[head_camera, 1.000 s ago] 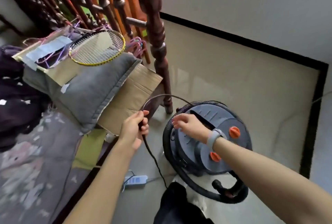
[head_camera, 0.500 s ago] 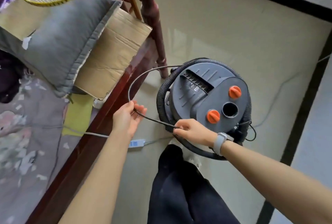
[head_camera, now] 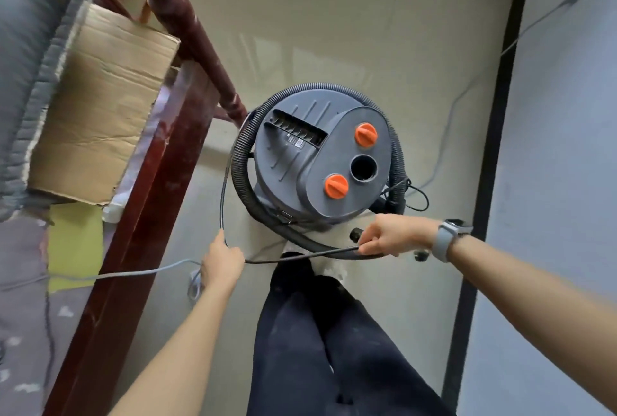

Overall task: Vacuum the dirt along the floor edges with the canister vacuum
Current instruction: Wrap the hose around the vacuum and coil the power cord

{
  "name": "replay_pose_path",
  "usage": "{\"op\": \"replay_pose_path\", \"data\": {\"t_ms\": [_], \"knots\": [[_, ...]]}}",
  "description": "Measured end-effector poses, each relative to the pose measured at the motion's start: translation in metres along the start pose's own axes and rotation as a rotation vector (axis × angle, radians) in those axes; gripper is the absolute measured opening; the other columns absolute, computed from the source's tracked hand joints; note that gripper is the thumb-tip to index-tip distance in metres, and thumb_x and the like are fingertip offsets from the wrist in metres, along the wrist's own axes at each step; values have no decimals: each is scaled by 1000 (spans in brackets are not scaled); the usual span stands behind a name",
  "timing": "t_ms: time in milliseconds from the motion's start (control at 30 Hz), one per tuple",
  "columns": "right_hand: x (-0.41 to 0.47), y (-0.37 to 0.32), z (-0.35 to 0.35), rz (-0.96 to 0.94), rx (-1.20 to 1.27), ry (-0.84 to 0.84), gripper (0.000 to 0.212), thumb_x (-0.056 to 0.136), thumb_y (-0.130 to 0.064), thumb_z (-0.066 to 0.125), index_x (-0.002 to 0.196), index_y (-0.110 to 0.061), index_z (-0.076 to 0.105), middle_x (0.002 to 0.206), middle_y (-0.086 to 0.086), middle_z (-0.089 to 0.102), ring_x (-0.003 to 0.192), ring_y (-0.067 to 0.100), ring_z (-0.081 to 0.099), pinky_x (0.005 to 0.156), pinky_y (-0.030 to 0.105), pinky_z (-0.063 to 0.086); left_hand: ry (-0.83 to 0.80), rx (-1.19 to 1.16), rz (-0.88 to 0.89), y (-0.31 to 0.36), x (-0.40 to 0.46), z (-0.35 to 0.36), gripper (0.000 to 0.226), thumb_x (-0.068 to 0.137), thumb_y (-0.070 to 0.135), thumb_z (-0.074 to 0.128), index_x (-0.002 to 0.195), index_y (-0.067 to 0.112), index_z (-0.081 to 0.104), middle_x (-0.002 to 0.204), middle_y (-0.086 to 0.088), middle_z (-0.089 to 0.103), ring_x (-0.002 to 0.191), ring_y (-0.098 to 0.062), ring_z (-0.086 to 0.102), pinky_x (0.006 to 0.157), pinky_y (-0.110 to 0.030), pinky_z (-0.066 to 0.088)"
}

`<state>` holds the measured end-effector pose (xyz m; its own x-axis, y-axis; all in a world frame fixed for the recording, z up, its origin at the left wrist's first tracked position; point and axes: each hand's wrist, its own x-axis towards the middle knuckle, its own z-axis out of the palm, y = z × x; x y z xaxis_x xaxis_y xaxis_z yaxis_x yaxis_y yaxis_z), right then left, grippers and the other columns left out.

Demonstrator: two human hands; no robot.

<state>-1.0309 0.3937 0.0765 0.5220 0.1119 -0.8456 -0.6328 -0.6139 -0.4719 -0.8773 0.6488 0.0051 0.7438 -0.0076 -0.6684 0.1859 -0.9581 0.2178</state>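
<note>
A grey canister vacuum (head_camera: pixel 320 155) with two orange knobs stands on the beige floor, its black ribbed hose (head_camera: pixel 245 178) coiled round the body. A thin black power cord (head_camera: pixel 223 195) loops from the vacuum's left side down to my hands. My left hand (head_camera: pixel 222 260) grips the cord at the bend of the loop. My right hand (head_camera: pixel 390 237), with a grey watch on the wrist, pinches the same cord just below the canister's front. The cord runs taut between both hands.
A dark red wooden bed frame (head_camera: pixel 157 188) runs along the left, with a cardboard sheet (head_camera: pixel 100 98) and grey cushion (head_camera: pixel 30 58) on it. A white cable (head_camera: pixel 133 273) leads to a power strip on the floor. Black skirting (head_camera: pixel 494 148) borders the wall on the right. My dark trouser legs (head_camera: pixel 327 342) stand below the vacuum.
My right hand has moved right along the cord, away from the left hand, drawing it straighter. The view has tilted further down over the vacuum.
</note>
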Motion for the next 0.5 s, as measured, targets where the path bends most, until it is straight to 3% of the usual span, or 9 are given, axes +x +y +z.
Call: {"op": "replay_pose_path", "data": {"t_ms": [100,167,267,400,500], "knots": [[-14,26,-16,161,-235,89,26,90,-31,55,89,-8,66,74,4,58,67,19,53,63,29,46,-108,260,22,3,-13,13,53,90,16,47,143,16,39,133,-20,52,121,-39,48,95,-40,40],[-28,41,-32,263,-365,284,23,91,-36,56,97,-19,70,91,2,66,87,23,59,76,34,48,-182,332,57,3,-17,25,45,89,20,47,133,11,46,128,-18,57,117,-37,51,92,-38,42],[-34,58,-51,336,-487,601,22,93,-36,54,107,-30,70,109,2,62,108,25,51,85,35,42,-271,357,116,15,-23,51,41,86,22,46,124,7,48,124,-14,57,114,-34,53,91,-38,44],[-7,66,-67,374,-356,1078,24,94,-25,54,109,-19,71,110,13,51,107,32,43,76,38,37,-222,390,235,46,-25,98,50,88,33,49,131,8,39,136,-10,35,127,-30,35,96,-40,38],[23,76,-73,389,-58,1107,23,94,-11,43,108,-12,62,107,14,57,102,33,51,75,37,40,-148,458,303,60,-15,131,54,89,39,48,134,10,38,141,-10,27,134,-26,23,100,-40,36]]}}
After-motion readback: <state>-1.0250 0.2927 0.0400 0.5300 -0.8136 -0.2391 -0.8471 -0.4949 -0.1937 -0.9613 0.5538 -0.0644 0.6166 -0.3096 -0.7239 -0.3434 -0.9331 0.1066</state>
